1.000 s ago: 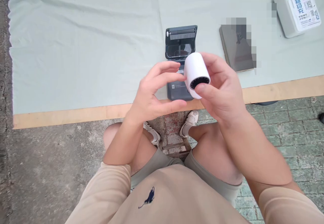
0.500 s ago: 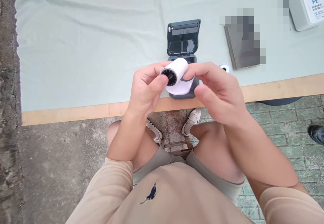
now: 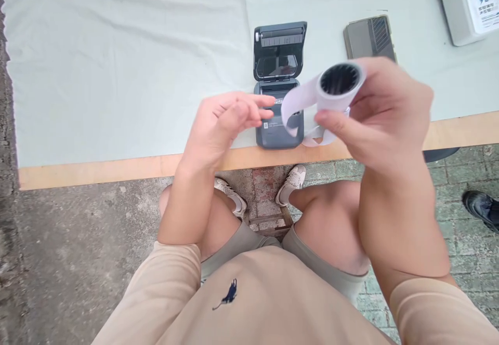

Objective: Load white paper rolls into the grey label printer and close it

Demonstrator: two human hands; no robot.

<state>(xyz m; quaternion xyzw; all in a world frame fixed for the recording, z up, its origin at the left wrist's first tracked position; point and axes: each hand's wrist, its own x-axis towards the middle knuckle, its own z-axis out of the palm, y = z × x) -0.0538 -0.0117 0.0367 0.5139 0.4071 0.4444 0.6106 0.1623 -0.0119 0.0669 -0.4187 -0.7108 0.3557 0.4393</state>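
Observation:
My right hand grips a white paper roll with a black ribbed core, its core end tilted up toward me. A loose strip of paper curls from the roll to the left and down. My left hand is empty, its fingers stretched toward the strip but apart from it. Behind the hands, near the table edge, stands a small dark grey label printer with its lid raised. The strip's end hangs in front of the printer's right side. My fingers and the paper hide part of its compartment.
A phone-like dark flat device lies behind my right hand, partly covered by it. At the far right stands a white box with blue lettering. The cloth-covered table has a bare wooden front edge. A black shoe shows at the right.
The paper roll has passed from my left hand to my right and moved right, turning its core end upward. A paper strip now hangs loose. My left hand has let go.

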